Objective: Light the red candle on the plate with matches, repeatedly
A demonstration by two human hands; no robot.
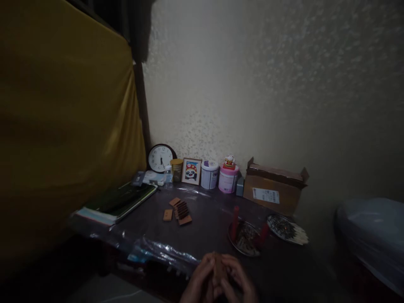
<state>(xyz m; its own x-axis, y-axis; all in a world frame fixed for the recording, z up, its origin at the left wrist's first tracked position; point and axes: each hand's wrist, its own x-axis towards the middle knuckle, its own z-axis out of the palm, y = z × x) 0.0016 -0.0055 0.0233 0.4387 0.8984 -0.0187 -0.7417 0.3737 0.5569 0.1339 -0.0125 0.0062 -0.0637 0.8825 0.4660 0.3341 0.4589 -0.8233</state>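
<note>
Low in the picture, both hands are together over the near edge of a dark table (208, 227). My left hand (200, 283) and my right hand (238, 281) pinch a small brown rectangular piece (218, 266) between their fingers, held upright. Farther back on the table lie several similar brown flat pieces (179, 209), some stacked in a fanned row, one apart to the left. The room is dim and the hands are slightly blurred.
Round metal tray (244, 240) with red candles and an oval plate of sticks (285, 228) sit at right. Along the wall: clock (160, 158), framed panda picture (191, 171), two tubs (209, 174), cardboard box (274, 186). Books (118, 203) lie left, under yellow cloth (63, 118).
</note>
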